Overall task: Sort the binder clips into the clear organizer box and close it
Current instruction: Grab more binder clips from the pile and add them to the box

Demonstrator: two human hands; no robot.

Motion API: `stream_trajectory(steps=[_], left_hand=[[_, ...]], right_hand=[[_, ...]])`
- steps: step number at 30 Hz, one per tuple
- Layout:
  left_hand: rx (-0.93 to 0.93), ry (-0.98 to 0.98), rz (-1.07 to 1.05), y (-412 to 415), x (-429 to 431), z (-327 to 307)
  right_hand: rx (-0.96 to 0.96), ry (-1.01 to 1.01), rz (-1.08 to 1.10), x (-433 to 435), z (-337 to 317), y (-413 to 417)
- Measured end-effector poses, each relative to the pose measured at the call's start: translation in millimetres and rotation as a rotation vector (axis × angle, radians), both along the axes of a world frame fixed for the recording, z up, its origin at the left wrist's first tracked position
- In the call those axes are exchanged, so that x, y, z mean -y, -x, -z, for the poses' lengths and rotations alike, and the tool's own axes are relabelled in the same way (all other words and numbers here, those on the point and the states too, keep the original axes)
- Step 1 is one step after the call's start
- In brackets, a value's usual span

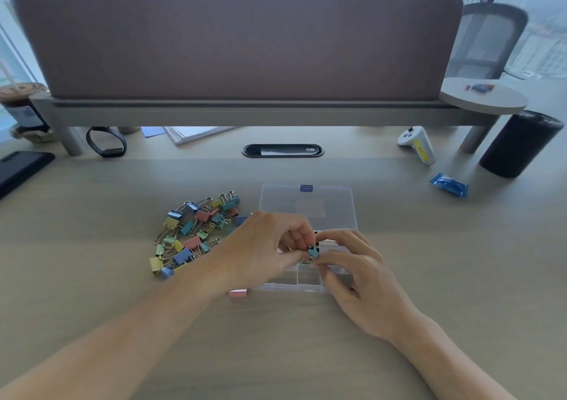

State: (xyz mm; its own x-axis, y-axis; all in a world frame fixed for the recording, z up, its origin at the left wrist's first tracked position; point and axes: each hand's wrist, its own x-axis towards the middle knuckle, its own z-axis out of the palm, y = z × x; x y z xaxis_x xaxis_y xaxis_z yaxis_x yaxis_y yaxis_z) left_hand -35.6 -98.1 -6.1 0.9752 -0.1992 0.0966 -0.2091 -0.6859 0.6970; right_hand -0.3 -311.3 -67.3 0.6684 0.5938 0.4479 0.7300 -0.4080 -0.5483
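Both hands, left hand [270, 246] and right hand [359, 280], pinch one blue clip [313, 250] in a shared grip | over open organizer box [308, 206] | clip pile [193, 234] left on desk [92, 246]

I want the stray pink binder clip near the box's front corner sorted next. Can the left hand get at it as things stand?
Probably yes, once freed. The pink binder clip lies on open desk just under the left hand. But that hand and the right hand are together pinching a blue binder clip over the clear organizer box.
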Motion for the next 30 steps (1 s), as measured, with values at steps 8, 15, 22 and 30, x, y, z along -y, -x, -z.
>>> stream_trajectory(steps=[8,15,22,30], left_hand=[[0.037,-0.05,0.028,-2,1,3],[0.147,-0.163,0.057,0,6,6],[0.051,-0.015,-0.019,4,4,3],[0.03,-0.005,-0.037,5,2,2]], right_hand=[[-0.04,-0.209,0.109,-2,-17,3],[-0.034,-0.086,0.063,-5,-19,-1],[-0.173,-0.226,0.117,-3,-14,-3],[-0.163,-0.191,0.136,-8,-15,0]])
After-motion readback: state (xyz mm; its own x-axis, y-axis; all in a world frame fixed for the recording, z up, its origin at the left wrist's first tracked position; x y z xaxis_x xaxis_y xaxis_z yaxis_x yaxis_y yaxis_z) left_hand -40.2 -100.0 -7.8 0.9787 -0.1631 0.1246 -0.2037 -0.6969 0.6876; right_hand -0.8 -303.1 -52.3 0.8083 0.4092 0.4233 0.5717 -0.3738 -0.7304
